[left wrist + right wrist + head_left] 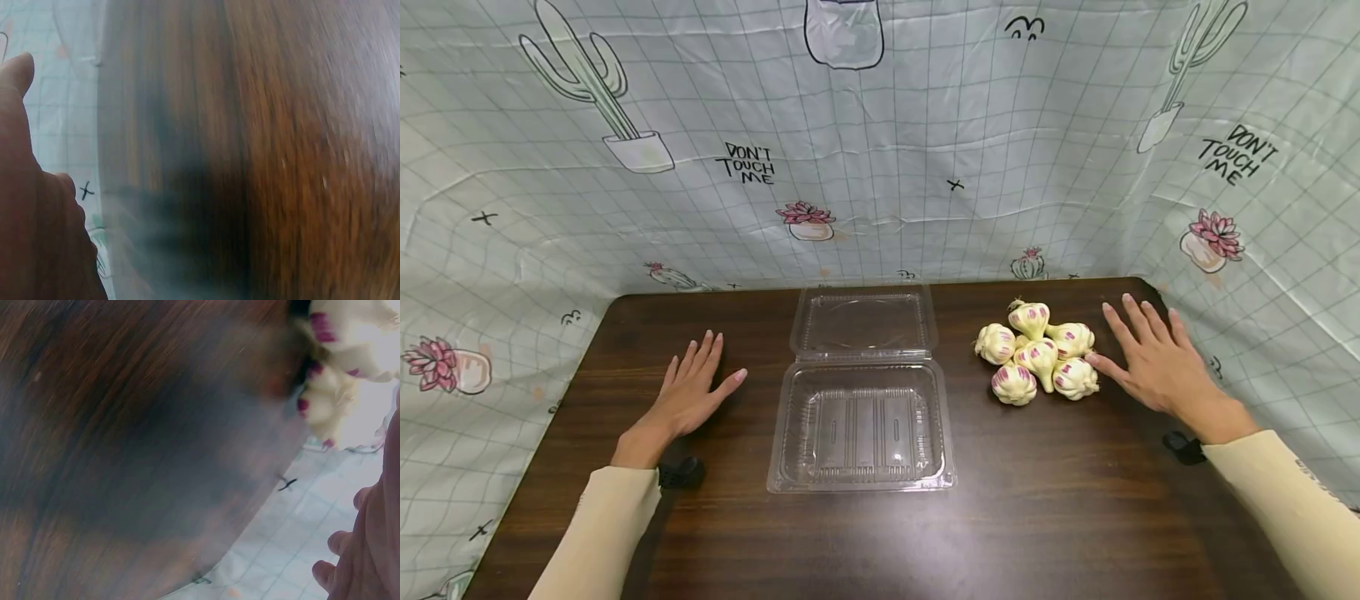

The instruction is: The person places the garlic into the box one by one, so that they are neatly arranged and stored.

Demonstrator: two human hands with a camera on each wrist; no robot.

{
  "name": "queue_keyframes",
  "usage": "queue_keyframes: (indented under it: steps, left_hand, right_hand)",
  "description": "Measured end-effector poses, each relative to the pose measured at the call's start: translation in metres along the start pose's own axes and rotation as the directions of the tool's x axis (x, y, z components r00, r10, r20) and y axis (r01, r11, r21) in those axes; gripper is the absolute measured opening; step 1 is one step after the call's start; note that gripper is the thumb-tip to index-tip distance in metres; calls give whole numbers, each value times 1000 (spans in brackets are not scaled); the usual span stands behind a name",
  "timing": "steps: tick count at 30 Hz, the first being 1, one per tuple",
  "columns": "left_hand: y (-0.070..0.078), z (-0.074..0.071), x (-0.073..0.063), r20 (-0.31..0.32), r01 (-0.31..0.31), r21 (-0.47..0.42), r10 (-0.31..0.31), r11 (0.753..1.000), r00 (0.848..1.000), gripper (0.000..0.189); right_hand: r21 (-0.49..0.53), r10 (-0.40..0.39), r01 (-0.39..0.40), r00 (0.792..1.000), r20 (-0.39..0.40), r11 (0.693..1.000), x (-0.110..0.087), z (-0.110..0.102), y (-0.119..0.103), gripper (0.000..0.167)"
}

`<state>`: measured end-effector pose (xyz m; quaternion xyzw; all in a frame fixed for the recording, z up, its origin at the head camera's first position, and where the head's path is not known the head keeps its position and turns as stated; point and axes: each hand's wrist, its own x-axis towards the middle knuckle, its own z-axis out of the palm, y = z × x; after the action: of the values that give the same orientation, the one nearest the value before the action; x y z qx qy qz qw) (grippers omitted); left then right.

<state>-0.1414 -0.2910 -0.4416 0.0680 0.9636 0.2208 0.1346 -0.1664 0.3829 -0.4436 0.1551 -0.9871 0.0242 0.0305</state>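
Observation:
A clear plastic clamshell container (863, 425) sits at the middle of the dark wooden table, its lid (865, 323) folded back toward the wall. To its right lies a cluster of several garlic bulbs (1037, 358), white with purple patches. My left hand (688, 396) is left of the container, fingers spread and holding nothing. My right hand (1161, 367) is just right of the garlic, fingers spread, thumb tip beside the nearest bulb (1075, 379). Garlic bulbs (331, 403) also show at the upper right of the right wrist view. Only bare table and part of the hand (37, 206) appear in the left wrist view.
The wooden table (865, 546) has a rounded far edge. A pale checked cloth (880, 208) printed with cactus drawings hangs behind it and along both sides. Dark wrist bands (681, 473) are at both sleeve ends.

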Motion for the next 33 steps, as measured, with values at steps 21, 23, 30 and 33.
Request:
queue_keyframes:
  steps: [21,23,30,33]
  left_hand:
    - [37,8,0,90,-63,-369,103,927,991,84]
    - [39,9,-2,107,-56,-428,112,902,988,84]
    - [54,9,-10,112,-18,-426,72,905,991,86]
    - [61,9,-12,91,-14,-417,57,909,994,84]
  right_hand:
    - [-93,-134,129,989,-56,987,-13,-5,-35,96]
    - [-96,-145,138,987,-67,986,-15,-5,-37,97]
    - [-97,-185,176,978,-94,980,-19,-1,-40,94]
    - [-101,-205,194,972,-113,976,-20,1,-42,95]
